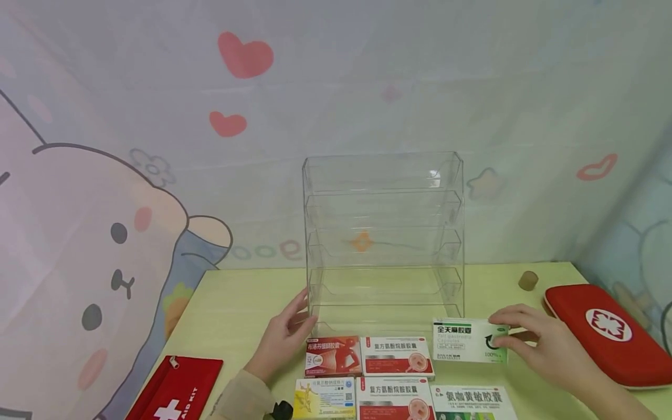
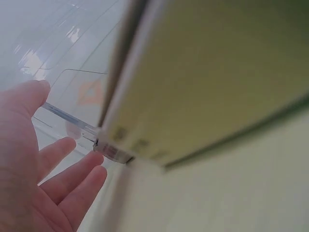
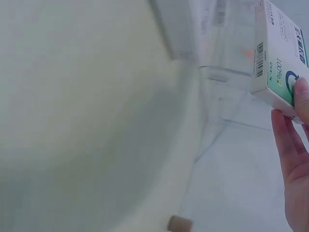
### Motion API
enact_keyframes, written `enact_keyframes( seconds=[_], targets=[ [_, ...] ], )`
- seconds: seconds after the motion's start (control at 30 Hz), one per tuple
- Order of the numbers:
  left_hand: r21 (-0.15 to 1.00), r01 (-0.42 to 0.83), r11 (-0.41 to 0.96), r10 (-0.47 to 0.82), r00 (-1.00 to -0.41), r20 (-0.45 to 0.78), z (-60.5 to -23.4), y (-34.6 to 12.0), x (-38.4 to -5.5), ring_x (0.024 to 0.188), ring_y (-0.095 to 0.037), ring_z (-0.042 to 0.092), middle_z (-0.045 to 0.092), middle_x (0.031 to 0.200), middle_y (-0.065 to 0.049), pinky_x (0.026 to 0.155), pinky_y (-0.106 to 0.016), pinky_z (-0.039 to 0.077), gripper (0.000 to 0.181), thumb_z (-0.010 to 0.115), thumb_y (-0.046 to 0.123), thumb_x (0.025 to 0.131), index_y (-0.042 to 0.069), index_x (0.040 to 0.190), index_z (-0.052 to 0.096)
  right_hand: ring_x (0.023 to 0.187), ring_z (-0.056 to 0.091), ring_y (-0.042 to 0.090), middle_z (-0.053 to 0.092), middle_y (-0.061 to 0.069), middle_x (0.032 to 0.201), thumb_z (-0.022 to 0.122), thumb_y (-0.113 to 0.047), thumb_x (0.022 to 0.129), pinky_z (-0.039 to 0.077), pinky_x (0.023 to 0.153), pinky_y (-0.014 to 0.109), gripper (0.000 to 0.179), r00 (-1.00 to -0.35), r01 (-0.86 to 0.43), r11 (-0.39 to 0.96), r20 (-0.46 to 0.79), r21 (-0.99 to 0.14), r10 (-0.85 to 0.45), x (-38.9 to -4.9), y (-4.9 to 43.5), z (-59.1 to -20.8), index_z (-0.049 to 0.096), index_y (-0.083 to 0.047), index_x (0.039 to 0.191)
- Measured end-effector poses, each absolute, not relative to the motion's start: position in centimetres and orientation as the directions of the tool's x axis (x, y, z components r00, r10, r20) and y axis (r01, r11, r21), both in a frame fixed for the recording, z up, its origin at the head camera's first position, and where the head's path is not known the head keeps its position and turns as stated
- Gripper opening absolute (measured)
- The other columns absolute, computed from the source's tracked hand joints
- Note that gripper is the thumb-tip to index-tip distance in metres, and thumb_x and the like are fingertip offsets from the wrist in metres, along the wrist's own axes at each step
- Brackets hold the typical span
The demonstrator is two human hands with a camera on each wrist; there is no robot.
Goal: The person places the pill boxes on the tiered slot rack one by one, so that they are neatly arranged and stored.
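Observation:
My right hand (image 1: 525, 338) pinches a white-and-green medicine box (image 1: 464, 341) by its right end, thumb on its printed face. In the right wrist view, the box is tilted, with its barcode side showing. My left hand (image 1: 286, 329) holds the lower left side of a clear tiered rack (image 1: 383, 251). Its thumb and fingers lie on either side of the rack's edge in the left wrist view. Before the rack lie a red medicine box (image 1: 333, 356), two white-and-red ones including the front one (image 1: 394, 399), a yellow-and-white box (image 1: 324, 396) and a white-and-green box (image 1: 475, 402).
At the right is a red hard case (image 1: 604, 332) with a white emblem. A small brown cylinder (image 1: 528, 280) stands near the table's back edge. On the left lies a red first-aid pouch (image 1: 184, 388). A printed cloth (image 1: 367, 93) hangs behind the pale yellow table (image 1: 247, 291).

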State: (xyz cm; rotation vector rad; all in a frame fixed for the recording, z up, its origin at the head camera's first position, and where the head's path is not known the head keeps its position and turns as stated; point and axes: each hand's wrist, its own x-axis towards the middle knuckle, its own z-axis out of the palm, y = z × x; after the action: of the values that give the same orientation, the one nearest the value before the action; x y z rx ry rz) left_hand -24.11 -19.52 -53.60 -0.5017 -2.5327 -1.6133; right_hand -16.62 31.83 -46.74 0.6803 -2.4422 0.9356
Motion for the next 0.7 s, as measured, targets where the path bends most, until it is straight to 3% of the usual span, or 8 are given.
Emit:
enact_keyframes(
  seconds=[0.13, 0.4, 0.53, 0.7],
  targets=[
    [0.852, 0.346, 0.394, 0.226, -0.935, 0.275, -53.9, -19.6, -24.1, 0.128, -0.037, 0.076, 0.063, 0.157, -0.025, 0.106, -0.035, 0.063, 0.068, 0.071, 0.025, 0.110, 0.022, 0.172, 0.041, 0.099, 0.068, -0.014, 0.077, -0.002, 0.111, 0.099, 0.006, 0.066, 0.058, 0.079, 0.005, 0.057, -0.735, -0.623, 0.640, 0.615, -0.448, -0.285, -17.4, 30.4, -44.4, 0.083, -0.018, 0.114],
    [0.841, 0.352, 0.410, 0.229, -0.933, 0.278, -53.9, -19.6, -24.1, 0.126, -0.032, 0.078, 0.066, 0.154, -0.022, 0.106, -0.032, 0.062, 0.067, 0.070, 0.028, 0.110, 0.025, 0.171, 0.042, 0.109, 0.065, -0.014, 0.076, 0.006, 0.115, 0.096, 0.016, 0.063, 0.057, 0.086, 0.004, 0.059, -0.619, -0.721, 0.572, 0.735, -0.391, -0.277, -20.0, 27.2, -40.4, 0.082, -0.009, 0.114],
    [0.843, 0.349, 0.410, 0.227, -0.934, 0.277, -54.0, -19.6, -24.1, 0.127, -0.031, 0.077, 0.066, 0.156, -0.020, 0.108, -0.031, 0.061, 0.067, 0.070, 0.030, 0.110, 0.027, 0.171, 0.042, 0.112, 0.065, -0.015, 0.076, 0.007, 0.116, 0.096, 0.018, 0.064, 0.056, 0.089, 0.005, 0.058, -0.568, -0.756, 0.548, 0.775, -0.358, -0.277, -21.3, 25.7, -38.8, 0.082, -0.006, 0.115],
    [0.838, 0.363, 0.407, 0.215, -0.930, 0.299, -54.4, -19.5, -24.2, 0.126, -0.031, 0.077, 0.068, 0.154, -0.019, 0.107, -0.031, 0.061, 0.065, 0.070, 0.029, 0.110, 0.028, 0.170, 0.044, 0.113, 0.063, -0.015, 0.076, 0.008, 0.116, 0.095, 0.015, 0.070, 0.056, 0.090, 0.004, 0.050, -0.550, -0.764, 0.546, 0.790, -0.345, -0.270, -22.7, 23.6, -36.9, 0.082, -0.004, 0.116]
  ],
)
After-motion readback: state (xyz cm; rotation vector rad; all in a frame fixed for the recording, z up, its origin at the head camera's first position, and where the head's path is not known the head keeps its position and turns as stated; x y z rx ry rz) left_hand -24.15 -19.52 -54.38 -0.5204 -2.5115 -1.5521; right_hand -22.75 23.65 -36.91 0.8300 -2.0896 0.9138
